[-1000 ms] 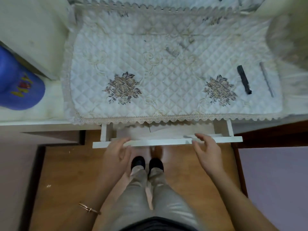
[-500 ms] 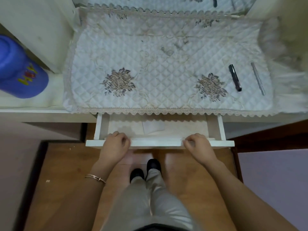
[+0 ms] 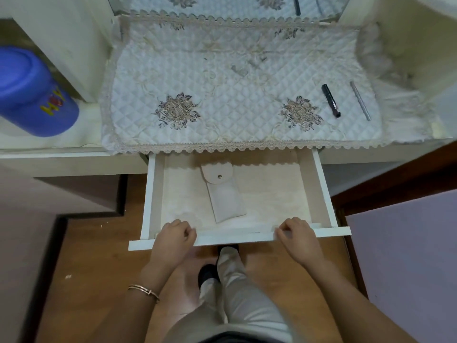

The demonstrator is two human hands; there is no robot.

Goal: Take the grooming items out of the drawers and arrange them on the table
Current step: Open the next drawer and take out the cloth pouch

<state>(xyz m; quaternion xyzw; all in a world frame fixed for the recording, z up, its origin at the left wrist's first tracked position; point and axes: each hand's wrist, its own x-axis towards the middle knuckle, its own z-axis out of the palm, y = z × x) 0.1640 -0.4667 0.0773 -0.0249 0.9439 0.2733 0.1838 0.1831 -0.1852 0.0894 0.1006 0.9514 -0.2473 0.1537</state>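
A white drawer (image 3: 321, 194) stands pulled well out from under the table. My left hand (image 3: 174, 240) and my right hand (image 3: 298, 235) both grip its front edge, fingers curled over the rim. Inside lies a cream pouch (image 3: 223, 196) with a snap-button flap, flat on the drawer's pale lining. On the quilted white table cover (image 3: 235, 82), at the right, lie a black tube (image 3: 331, 100) and a thin silver stick (image 3: 360, 100), side by side and apart.
A blue plastic container (image 3: 34, 92) stands on a shelf at the left. A mirror (image 3: 230, 3) runs along the back of the table. White cabinet walls flank the table. My legs and black shoes stand on the wooden floor below the drawer.
Both hands closed on the drawer front and pulled it out towards me. The pouch inside, hidden a second ago, now shows in full.
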